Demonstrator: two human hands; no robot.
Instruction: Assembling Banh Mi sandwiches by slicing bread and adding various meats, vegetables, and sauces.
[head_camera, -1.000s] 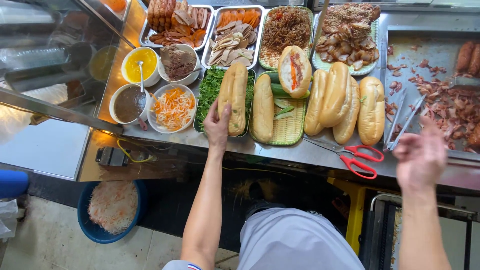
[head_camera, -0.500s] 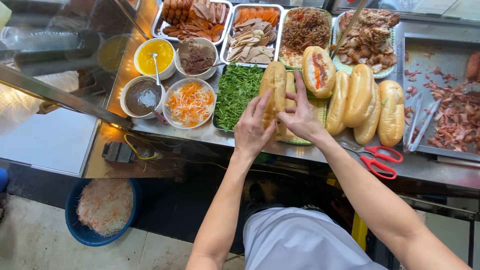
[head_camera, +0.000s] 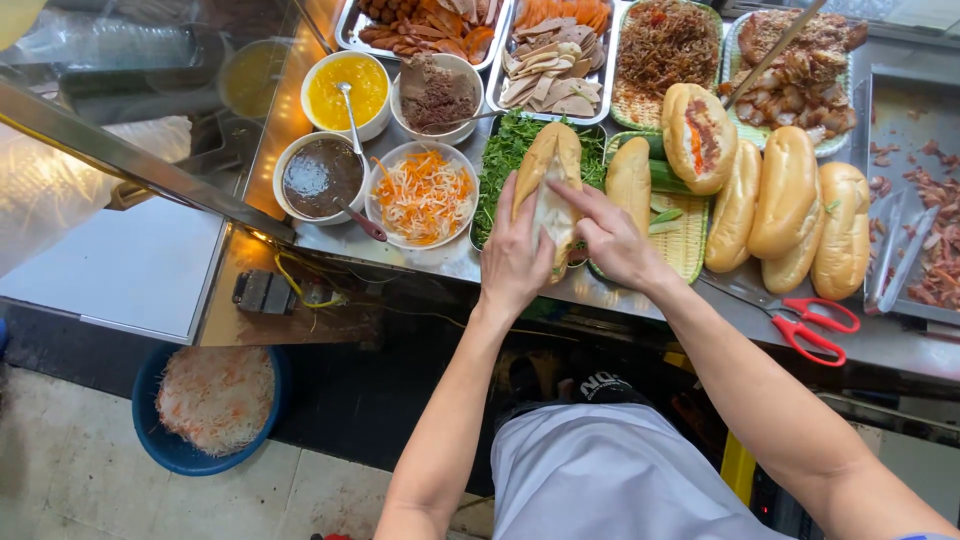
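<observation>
Moved: both hands came closer together on one roll (head_camera: 545, 185), now split open | head view: left hand (head_camera: 515, 255) wraps its side, right hand (head_camera: 610, 240) pushes fingers into the cut | place: roll held over the greens (head_camera: 505, 160), by the carrot bowl (head_camera: 424, 195) | near: red scissors (head_camera: 815, 320), more rolls (head_camera: 790, 205)

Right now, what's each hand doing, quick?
Left hand: closed around the split baguette, holding it.
Right hand: fingers reaching into the baguette's opening; grip cannot be told.
</observation>
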